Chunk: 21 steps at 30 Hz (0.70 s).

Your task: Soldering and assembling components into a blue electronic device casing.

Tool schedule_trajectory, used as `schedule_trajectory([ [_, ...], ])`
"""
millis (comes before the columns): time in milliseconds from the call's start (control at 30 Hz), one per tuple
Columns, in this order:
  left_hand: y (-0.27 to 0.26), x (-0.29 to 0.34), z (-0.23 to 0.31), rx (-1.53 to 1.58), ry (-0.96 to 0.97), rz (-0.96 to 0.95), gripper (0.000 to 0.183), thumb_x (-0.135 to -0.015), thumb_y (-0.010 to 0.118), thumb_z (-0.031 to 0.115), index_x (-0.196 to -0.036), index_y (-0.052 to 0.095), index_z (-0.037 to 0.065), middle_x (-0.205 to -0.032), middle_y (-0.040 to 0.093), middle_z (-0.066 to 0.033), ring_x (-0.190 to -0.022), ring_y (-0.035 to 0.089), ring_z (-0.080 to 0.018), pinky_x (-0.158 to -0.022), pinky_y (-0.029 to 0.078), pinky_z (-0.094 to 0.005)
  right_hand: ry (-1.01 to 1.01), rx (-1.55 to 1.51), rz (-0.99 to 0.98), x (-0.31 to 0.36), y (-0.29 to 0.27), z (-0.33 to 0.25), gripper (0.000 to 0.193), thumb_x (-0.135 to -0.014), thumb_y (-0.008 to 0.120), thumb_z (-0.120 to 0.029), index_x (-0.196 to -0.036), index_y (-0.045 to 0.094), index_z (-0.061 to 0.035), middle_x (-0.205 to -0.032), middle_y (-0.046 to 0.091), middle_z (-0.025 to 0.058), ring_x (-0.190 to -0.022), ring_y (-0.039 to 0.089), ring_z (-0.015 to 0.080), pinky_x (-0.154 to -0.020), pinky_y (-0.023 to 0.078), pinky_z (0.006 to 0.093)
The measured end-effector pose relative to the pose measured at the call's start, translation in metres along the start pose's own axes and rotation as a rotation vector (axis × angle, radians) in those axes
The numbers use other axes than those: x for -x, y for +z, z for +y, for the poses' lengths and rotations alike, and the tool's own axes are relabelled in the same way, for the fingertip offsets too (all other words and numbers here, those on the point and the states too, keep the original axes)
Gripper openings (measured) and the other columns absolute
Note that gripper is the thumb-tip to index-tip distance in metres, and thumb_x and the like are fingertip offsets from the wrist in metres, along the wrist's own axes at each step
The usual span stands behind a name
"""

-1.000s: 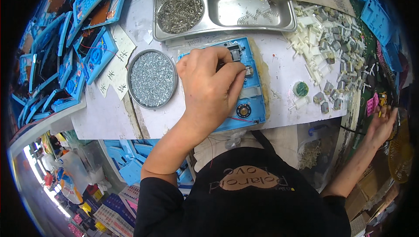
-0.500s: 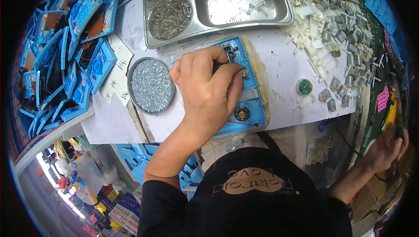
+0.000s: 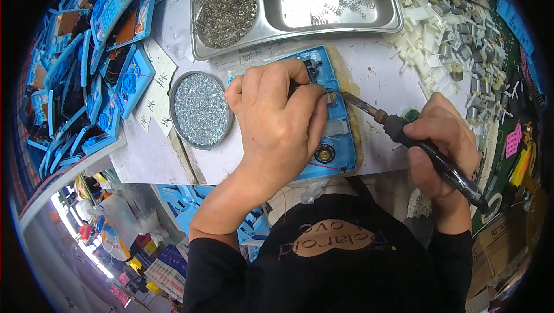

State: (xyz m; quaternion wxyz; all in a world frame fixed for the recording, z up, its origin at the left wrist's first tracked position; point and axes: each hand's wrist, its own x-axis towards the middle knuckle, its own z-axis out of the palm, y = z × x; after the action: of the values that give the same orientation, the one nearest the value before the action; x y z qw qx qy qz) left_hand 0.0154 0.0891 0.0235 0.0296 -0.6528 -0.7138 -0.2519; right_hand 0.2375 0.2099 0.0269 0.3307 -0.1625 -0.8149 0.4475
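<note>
A blue plastic casing (image 3: 340, 150) lies on the table before me, with a small round speaker, a clear strip and a thin red wire in it. My left hand (image 3: 277, 120) rests over its left part, thumb and fingers pinched at the upper middle; what they hold is hidden behind them. In my right hand (image 3: 447, 145) is a soldering iron (image 3: 418, 140), gripped by its dark handle. Its metal tip slants up and left to a small metallic part (image 3: 331, 99) in the casing, close beside my left fingertips. Whether the tip touches it, I cannot tell.
A round dish of small metal pieces (image 3: 173, 108) sits left of my hand. Behind is a steel tray (image 3: 323, 36) with springs. Blue casings (image 3: 133, 82) are heaped at far left. White plastic parts (image 3: 424, 36) and small motors (image 3: 473, 76) pile up at right.
My right hand has come in from the far right with the soldering iron, bringing its tip to the casing. My left hand stays pinched at the same place on the casing.
</note>
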Motion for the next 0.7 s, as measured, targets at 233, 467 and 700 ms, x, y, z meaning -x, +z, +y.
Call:
schedule_trajectory([
  [233, 0.0051, 0.0011, -0.0025, 0.032, 0.009, 0.036, 0.013, -0.072, 0.077, 0.009, -0.083, 0.070, 0.010, -0.099, 0.058, -0.0030, -0.091, 0.054, -0.0246, -0.084, 0.032, -0.0412, -0.029, 0.021, -0.009, -0.0022, 0.0047, 0.0037, 0.020, -0.079, 0.072, -0.010, -0.098, 0.068, -0.0024, -0.068, 0.055, 0.0051, -0.058, 0.049, 0.0190, -0.053, 0.037, 0.0320],
  [467, 0.0017, 0.0001, -0.0018, 0.019, 0.011, 0.011, 0.017, -0.072, 0.079, 0.008, -0.087, 0.072, 0.010, -0.097, 0.060, -0.0036, -0.092, 0.055, -0.0240, -0.085, 0.034, -0.0394, -0.043, 0.030, -0.032, -0.0057, 0.0050, 0.0031, 0.020, -0.079, 0.071, -0.008, -0.098, 0.068, -0.0024, -0.069, 0.058, 0.0063, -0.057, 0.049, 0.0190, -0.052, 0.037, 0.0319],
  [700, 0.0002, 0.0001, -0.0014, 0.011, 0.015, 0.007, 0.018, -0.072, 0.080, 0.007, -0.089, 0.073, 0.010, -0.097, 0.060, -0.0039, -0.092, 0.056, -0.0240, -0.086, 0.035, -0.0388, -0.031, 0.012, 0.017, -0.0031, 0.0055, 0.0020, 0.019, -0.081, 0.072, -0.010, -0.097, 0.067, -0.0015, -0.070, 0.058, 0.0075, -0.059, 0.050, 0.0198, -0.054, 0.038, 0.0317],
])
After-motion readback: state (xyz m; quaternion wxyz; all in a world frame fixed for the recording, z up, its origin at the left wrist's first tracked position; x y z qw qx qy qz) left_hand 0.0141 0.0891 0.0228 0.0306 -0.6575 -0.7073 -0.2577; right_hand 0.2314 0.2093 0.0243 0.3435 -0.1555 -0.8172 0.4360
